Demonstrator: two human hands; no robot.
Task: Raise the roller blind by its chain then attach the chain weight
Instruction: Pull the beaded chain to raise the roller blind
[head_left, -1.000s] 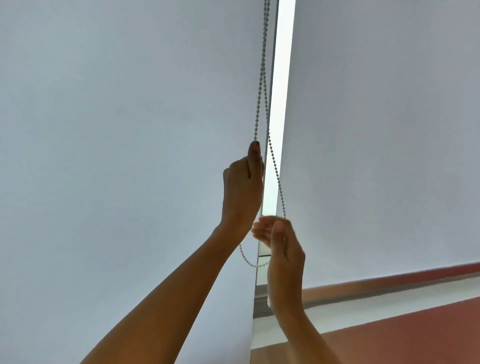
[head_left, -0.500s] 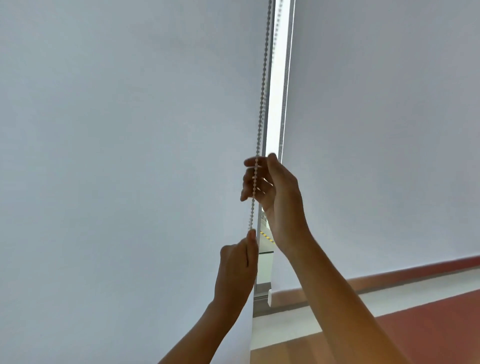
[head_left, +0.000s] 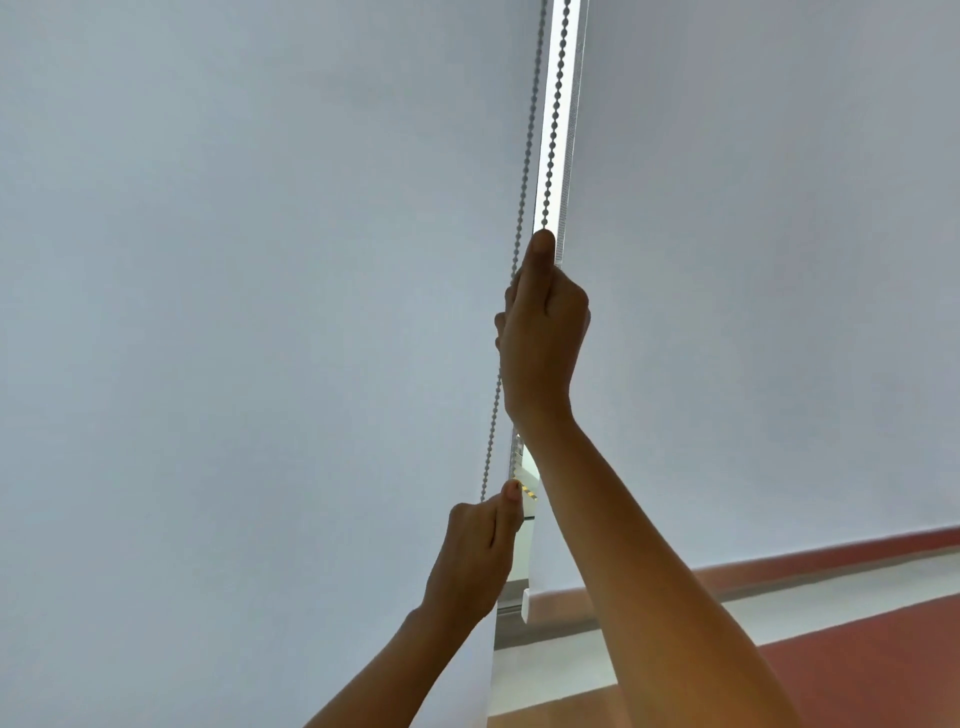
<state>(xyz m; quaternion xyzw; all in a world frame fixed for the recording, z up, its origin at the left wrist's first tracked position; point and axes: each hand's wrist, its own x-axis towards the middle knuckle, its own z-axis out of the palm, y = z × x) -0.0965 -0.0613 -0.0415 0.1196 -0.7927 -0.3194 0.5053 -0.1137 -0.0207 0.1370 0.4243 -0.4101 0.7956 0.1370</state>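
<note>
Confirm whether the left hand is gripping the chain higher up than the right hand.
No: the left hand pinches the bead chain low down, while the right hand holds its strand well above it.

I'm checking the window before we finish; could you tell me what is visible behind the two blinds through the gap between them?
Through the gap, only bright daylight and, lower down, a black-and-yellow striped object. The blinds cover everything else.
</note>
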